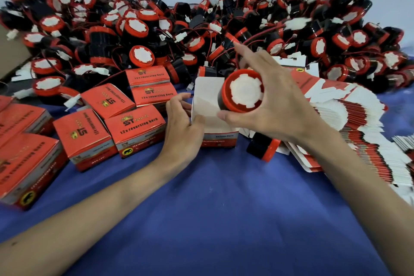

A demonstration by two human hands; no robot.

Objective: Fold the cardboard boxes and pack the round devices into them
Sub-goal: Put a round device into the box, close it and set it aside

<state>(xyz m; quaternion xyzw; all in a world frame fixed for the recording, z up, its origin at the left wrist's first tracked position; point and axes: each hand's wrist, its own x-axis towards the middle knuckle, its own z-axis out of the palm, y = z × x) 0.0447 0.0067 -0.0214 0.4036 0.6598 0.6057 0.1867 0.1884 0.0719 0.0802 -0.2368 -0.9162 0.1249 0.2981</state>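
Note:
My right hand point(275, 98) grips a round red-and-black device point(243, 91) with a white centre, holding it just above the open top of a folded cardboard box point(212, 119). The box stands on the blue cloth with its white flap raised. My left hand point(181, 123) holds the box's left side, fingers curled on its edge. Another round device point(264, 148) lies on its side just right of the box.
A large heap of round devices with wires point(156, 36) fills the back. Several closed red boxes point(134, 132) stand at the left. A fanned stack of flat unfolded boxes point(349, 123) lies at the right. Blue cloth point(224, 208) covers the near table.

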